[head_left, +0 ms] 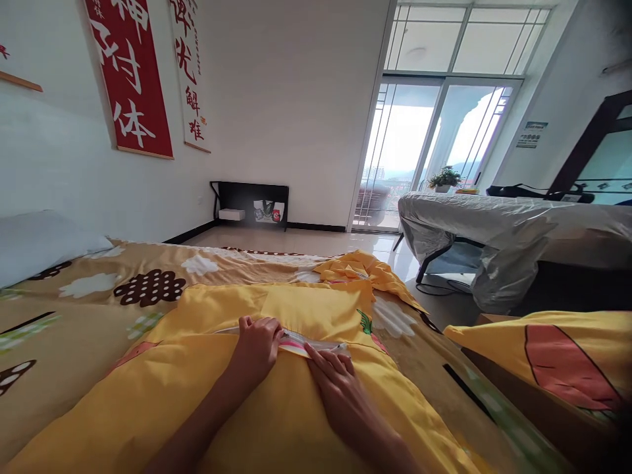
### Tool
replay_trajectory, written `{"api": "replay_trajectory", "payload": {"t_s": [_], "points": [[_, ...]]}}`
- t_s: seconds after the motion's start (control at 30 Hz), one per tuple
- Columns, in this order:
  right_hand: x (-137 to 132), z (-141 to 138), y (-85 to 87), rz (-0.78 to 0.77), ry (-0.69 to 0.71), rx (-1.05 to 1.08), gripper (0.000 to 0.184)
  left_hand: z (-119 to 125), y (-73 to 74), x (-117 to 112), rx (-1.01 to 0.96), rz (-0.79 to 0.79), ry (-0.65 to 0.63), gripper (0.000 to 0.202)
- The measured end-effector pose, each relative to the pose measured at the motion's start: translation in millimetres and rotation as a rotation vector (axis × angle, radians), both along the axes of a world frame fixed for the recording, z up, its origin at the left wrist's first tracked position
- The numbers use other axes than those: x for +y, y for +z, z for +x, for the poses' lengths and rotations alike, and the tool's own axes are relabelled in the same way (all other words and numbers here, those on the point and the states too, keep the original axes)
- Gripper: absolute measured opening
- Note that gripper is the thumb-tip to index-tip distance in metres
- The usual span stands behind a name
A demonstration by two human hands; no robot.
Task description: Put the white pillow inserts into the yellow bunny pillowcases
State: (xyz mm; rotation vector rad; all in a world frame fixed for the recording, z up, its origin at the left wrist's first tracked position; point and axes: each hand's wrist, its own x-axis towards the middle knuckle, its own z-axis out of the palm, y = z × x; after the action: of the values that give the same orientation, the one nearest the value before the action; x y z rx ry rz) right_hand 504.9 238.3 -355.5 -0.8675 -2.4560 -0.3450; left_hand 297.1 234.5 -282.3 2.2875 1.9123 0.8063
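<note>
A yellow pillowcase lies spread in front of me, with printed red carrot shapes near its sides. Across its upper part runs a slit, where a strip of white and pink inner material shows. My left hand is closed on the lower edge of this slit, its fingers curled and pressed together. Just to its right, my right hand holds the same edge, with the index finger extended along it and the other fingers bent. Its thumb is hidden beneath the hand.
The patterned bedsheet spreads under the pillowcase. A crumpled yellow cloth lies beyond it, and another yellow printed cloth is at the right. A white pillow rests at far left. A plastic-covered table stands beyond the bed.
</note>
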Motion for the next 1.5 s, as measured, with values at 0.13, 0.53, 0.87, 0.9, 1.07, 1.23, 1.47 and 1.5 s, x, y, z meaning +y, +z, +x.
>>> {"api": "replay_trajectory", "payload": {"t_s": [0.13, 0.53, 0.87, 0.9, 1.07, 1.23, 1.47, 1.5], "points": [[0.1, 0.3, -0.9, 0.02, -0.004, -0.011, 0.063, -11.1, 3.1, -1.6, -0.011, -0.002, 0.003, 0.026], [2.3, -1.3, -1.6, 0.064, 0.001, 0.025, 0.059, -57.0, 6.3, -5.2, -0.024, -0.08, -0.004, 0.031], [11.4, 8.3, -8.0, 0.141, 0.032, -0.009, 0.051, -96.8, -8.5, -5.3, -0.223, -0.062, -0.073, 0.028], [11.3, 8.3, -4.4, 0.152, 0.034, 0.007, 0.046, -96.5, -11.2, -5.1, -0.237, -0.054, -0.079, 0.027], [2.1, -29.2, 36.6, 0.208, -0.02, 0.155, 0.028, -94.9, -19.1, -1.6, -0.287, -0.002, -0.092, 0.027], [3.8, -114.1, 73.4, -0.032, -0.085, 0.084, 0.023, -95.5, -22.9, 1.6, -0.301, -0.006, -0.1, 0.028], [23.2, -149.6, 46.7, -0.173, -0.153, 0.052, 0.023, -94.6, -23.2, 3.0, -0.137, -0.024, -0.121, 0.027], [23.7, -147.8, 40.4, -0.164, -0.135, 0.069, 0.026, -94.2, -23.1, 3.2, -0.101, -0.032, -0.118, 0.027]]}}
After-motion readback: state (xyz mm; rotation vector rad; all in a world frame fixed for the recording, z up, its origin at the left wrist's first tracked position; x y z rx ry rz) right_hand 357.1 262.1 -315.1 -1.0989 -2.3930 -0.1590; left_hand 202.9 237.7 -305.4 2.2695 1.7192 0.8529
